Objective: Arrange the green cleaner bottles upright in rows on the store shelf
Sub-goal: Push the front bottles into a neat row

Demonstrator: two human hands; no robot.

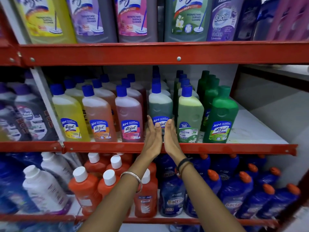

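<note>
On the middle shelf (234, 149) a dark grey-green Lizol bottle (160, 104) with a blue cap stands upright at the front of its row. My left hand (153, 136) and my right hand (170, 134) are held flat, palms facing each other, right in front of its lower label, and the fingertips touch or nearly touch it. Neither hand wraps around it. To its right a pale green Bactin bottle (189, 114) heads a blue-capped row. Further right an opaque green Lizol bottle (220, 114) heads a row of green-capped bottles. All stand upright.
Yellow (70, 114), orange (98, 114) and pink (128, 114) bottle rows stand to the left. Bare white shelf surface (250, 129) lies right of the green row. Large bottles fill the top shelf; red and blue bottles (234, 190) fill the bottom one. Red shelf rails cross above and below.
</note>
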